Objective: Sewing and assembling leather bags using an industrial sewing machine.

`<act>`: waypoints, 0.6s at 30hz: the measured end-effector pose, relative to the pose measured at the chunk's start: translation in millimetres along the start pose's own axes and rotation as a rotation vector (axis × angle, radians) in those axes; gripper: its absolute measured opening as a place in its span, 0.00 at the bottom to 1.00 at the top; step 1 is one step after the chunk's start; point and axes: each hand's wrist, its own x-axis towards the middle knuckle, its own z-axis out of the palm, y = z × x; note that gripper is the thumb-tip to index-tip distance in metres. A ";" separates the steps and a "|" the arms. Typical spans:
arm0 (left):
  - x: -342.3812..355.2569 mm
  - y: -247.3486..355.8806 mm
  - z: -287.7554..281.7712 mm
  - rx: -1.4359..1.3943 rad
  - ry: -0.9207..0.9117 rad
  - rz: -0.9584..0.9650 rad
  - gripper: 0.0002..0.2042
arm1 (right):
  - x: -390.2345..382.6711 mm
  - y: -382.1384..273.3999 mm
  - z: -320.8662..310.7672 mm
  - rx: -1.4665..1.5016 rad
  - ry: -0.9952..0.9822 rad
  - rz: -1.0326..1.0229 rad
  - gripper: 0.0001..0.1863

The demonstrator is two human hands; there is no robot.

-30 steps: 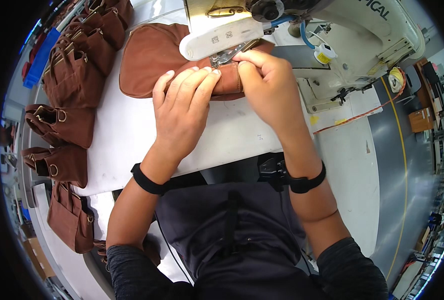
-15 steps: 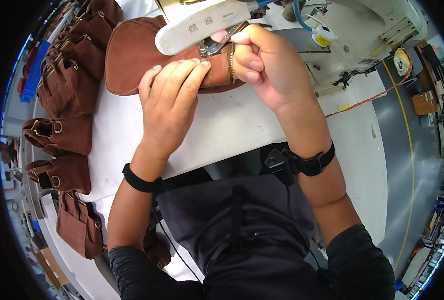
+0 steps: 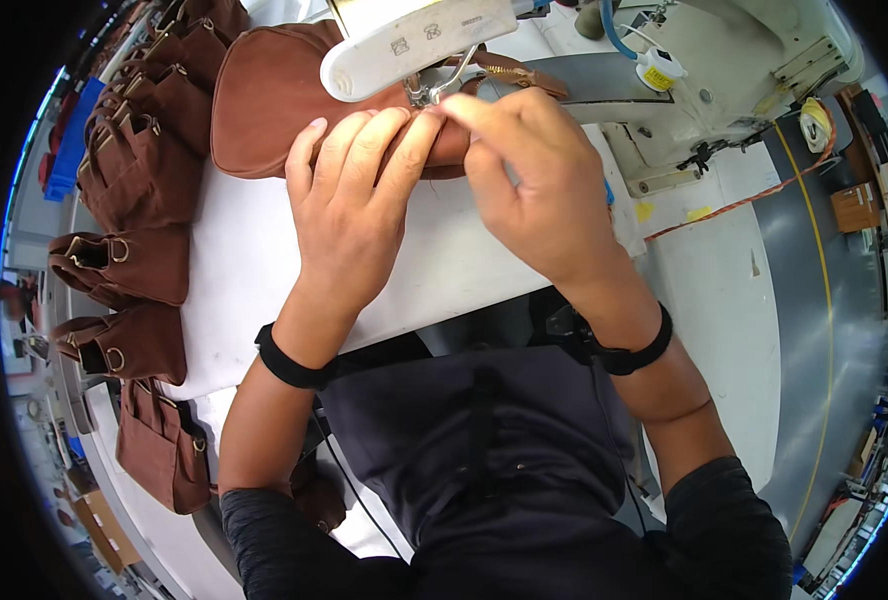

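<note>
A brown leather-like bag [image 3: 274,95] lies beneath the sewing machine head [image 3: 424,50], close to the presser foot [image 3: 422,93]. My left hand [image 3: 349,205] holds the bag's near edge, its fingers bent over the top and its thumb out of sight. Just right of the presser foot is my right hand [image 3: 539,185], slightly blurred. Its fingers are drawn in, with the index fingertip close to the needle area; whatever they hold is hidden. Behind this hand, a brass-toned zipper [image 3: 509,72] on a brown strip rests over the machine's narrow arm [image 3: 604,78].
Several brown handbags [image 3: 139,170] line the left side of the white table [image 3: 244,270]. A small white bottle [image 3: 657,72] sits at the machine's right. An orange cord [image 3: 724,207] stretches right towards a cardboard box [image 3: 854,205].
The small dark metal snips in my right hand are out of sight. That hand has come lower and towards the needle. The zipper end now lies farther back, over the arm.
</note>
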 end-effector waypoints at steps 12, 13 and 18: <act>5.8 -7.2 -9.2 -0.213 -0.008 -0.018 0.24 | -0.4 2.5 1.4 -0.295 -0.029 -0.102 0.17; 5.9 -7.0 -8.9 -0.209 0.001 -0.011 0.24 | -0.1 2.5 1.0 -0.297 -0.032 -0.104 0.17; 3.6 -6.9 -8.4 -0.229 -0.005 -0.032 0.24 | 0.0 2.6 0.0 -0.298 -0.049 -0.103 0.17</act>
